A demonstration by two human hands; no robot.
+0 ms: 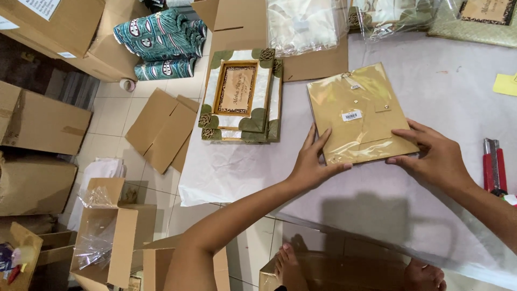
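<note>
Plastic-wrapped gold frame between both hands, left hand, right hand.

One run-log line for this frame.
left hand: on plastic-wrapped tan frame near-left corner | right hand: on near-right edge | frame flat on table

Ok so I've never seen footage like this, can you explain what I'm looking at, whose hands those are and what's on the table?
This is one picture from a camera worn on a person's head, looking down. The left hand and right hand are that person's own, both open and pressing the near edge of a flat tan item wrapped in clear plastic. It lies on a white-covered table. Further back sits a stack of decorated picture frames, and a red utility knife lies at the right. Cardboard boxes stand on the tiled floor.
</note>
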